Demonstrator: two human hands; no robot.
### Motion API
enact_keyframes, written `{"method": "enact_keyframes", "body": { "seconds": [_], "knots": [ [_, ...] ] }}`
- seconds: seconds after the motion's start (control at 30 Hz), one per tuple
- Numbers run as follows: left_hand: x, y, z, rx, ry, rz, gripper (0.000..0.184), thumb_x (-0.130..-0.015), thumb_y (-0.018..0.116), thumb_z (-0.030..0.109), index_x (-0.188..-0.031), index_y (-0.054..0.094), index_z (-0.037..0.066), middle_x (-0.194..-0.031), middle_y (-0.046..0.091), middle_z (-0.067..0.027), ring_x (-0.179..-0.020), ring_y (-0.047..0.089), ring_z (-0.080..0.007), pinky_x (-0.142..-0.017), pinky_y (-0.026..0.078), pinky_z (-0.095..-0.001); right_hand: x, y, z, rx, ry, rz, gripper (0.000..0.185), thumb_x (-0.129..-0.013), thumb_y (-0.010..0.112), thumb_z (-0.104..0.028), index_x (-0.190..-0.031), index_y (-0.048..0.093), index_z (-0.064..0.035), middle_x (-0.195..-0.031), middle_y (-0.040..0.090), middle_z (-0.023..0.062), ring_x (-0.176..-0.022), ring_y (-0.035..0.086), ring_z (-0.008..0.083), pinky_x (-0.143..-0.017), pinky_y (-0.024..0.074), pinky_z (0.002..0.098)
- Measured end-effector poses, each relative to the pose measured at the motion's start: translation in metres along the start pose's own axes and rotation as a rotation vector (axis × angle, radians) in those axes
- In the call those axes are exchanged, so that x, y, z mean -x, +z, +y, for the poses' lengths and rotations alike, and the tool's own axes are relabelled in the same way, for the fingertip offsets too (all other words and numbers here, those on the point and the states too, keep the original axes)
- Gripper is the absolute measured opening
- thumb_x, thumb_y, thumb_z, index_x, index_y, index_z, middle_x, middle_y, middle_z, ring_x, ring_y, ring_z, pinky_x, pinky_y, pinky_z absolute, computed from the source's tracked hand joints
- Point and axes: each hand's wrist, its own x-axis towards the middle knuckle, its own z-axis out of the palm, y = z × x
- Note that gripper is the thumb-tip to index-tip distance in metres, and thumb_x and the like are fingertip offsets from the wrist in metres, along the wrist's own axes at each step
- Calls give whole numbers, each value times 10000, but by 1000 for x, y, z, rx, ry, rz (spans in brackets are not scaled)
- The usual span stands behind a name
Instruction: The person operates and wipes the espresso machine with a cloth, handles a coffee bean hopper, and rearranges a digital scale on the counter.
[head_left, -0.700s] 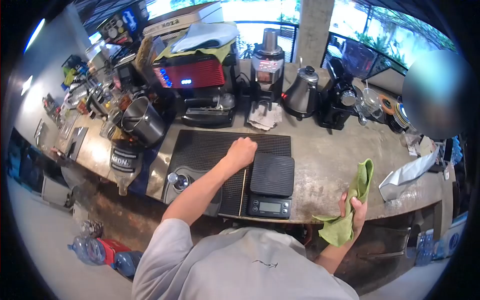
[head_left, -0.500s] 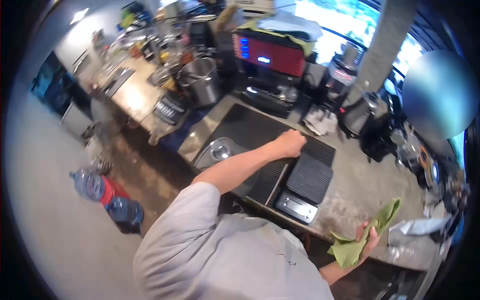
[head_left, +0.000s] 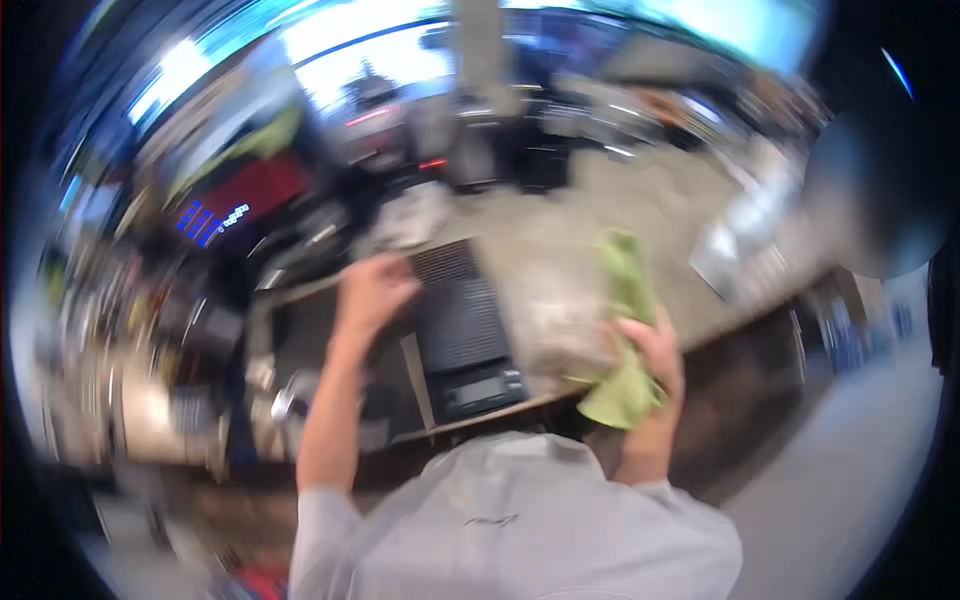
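My left hand [head_left: 377, 290] is closed over the dark ribbed mat [head_left: 440, 262], left of the black scale [head_left: 462, 330]. Blur hides what its fingers hold, if anything. A thin light strip [head_left: 417, 380] lies along the mat below that hand. My right hand [head_left: 652, 350] grips a green cloth [head_left: 625, 385], which sticks up above the fingers and hangs below them by the counter's front edge. A round metal piece [head_left: 290, 398] sits on the mat's left part, beside my left forearm.
Across the back of the counter [head_left: 590, 215] stand a red-fronted machine [head_left: 250, 190], a kettle [head_left: 472, 150] and a black device [head_left: 540, 150]. A whitish cloth [head_left: 412, 215] lies behind the mat. At the right is a pale bag [head_left: 740, 235]. Everything is smeared by motion.
The head view swung left, then back toward the right. My left hand stays closed over the mat. My right hand still grips the green cloth, now held closer to the scale.
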Motion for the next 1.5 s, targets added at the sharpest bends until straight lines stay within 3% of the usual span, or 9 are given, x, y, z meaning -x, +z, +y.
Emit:
{"method": "enact_keyframes", "body": {
  "seconds": [0.07,0.3,0.5,0.63,0.97,1.13,1.3,1.43,1.5],
  "knots": [
    [-12,-6,10,36,67,61,88,-679,665,31,-740,613,-4,-594,567,-35,-591,538,-76,-558,446,-251,2,-9,6,-72,-53,-135,472,-811,681,-101,-1243,530,13,-982,622,76,-832,627,181,-757,499,295],
    [-78,20,72,68,214,8,90,-692,650,20,-777,640,-7,-594,578,-34,-555,526,-57,-553,438,-217,22,-72,11,-71,-181,-99,462,-844,662,-123,-1261,520,15,-963,611,63,-811,599,154,-770,473,267],
    [-104,107,170,382,351,-324,64,-738,639,23,-792,646,-11,-627,578,29,-588,518,-33,-541,419,-206,43,-150,32,-39,-186,88,472,-896,669,-210,-1286,512,5,-992,583,13,-876,544,105,-773,449,252],
    [-122,175,207,378,441,-434,66,-711,667,46,-755,655,-3,-626,605,-12,-592,552,-60,-549,449,-228,53,-166,20,232,-101,324,503,-896,686,-263,-1285,514,4,-991,570,-14,-864,506,83,-763,438,239],
    [-108,331,203,223,325,-485,147,-675,721,158,-742,675,36,-717,677,-139,-678,671,-258,-656,532,-375,31,-204,42,264,-25,87,441,-916,658,-234,-1270,536,0,-989,579,-3,-856,516,90,-766,449,250],
    [-109,346,219,287,331,-515,163,-687,699,150,-802,684,34,-760,683,-155,-724,678,-278,-685,540,-375,32,-199,52,188,125,333,416,-961,574,-232,-1305,518,-5,-975,599,31,-846,556,122,-770,477,276],
    [-104,336,194,377,343,-356,275,-701,702,161,-946,681,38,-856,691,-147,-772,674,-275,-717,543,-369,19,-184,29,-177,88,81,440,-973,497,-229,-1349,470,-2,-986,607,84,-922,589,187,-810,495,314],
    [-101,255,155,324,324,-389,383,-737,716,184,-1089,647,47,-946,674,-119,-771,652,-226,-739,541,-350,8,-166,20,-320,46,156,442,-962,437,-201,-1336,463,34,-978,619,119,-826,601,189,-739,508,316],
    [-90,181,135,263,259,-365,388,-758,714,174,-1119,642,50,-941,667,-109,-767,637,-182,-735,535,-325,-3,-178,19,-189,40,-75,455,-941,451,-175,-1343,460,37,-982,621,124,-847,611,204,-768,512,324]
  ]
}}
